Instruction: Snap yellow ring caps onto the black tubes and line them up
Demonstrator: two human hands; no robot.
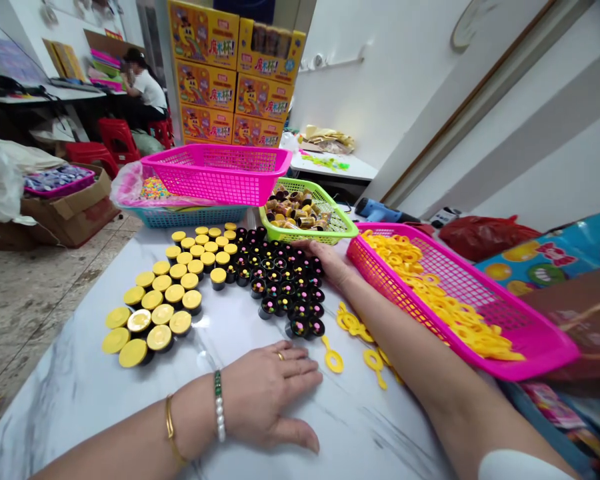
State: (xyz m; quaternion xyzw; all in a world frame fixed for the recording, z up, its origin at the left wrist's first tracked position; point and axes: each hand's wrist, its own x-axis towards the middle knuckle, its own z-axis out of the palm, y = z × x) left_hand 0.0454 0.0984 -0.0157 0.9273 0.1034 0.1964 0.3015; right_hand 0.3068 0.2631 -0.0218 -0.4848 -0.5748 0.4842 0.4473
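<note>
Your right hand (326, 261) lies against the right side of the open black cups (286, 288); its fingertips are partly hidden, so I cannot tell whether they grip one. Your left hand (275, 393) lies flat on the worktop (350, 433), fingers extended, holding nothing, with yellow-lidded cups (175, 293) beyond it to the left. Your right forearm (405, 333) covers some yellow wands (329, 351). Right of your right hand, a pink basket (515, 320) holds yellow pieces (430, 293); just beyond, a green basket (307, 236) carries small containers (300, 210), hard to make out.

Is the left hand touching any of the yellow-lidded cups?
Apart: the head view shows bare marbled tabletop between the left hand and the yellow-lidded cups.
</note>
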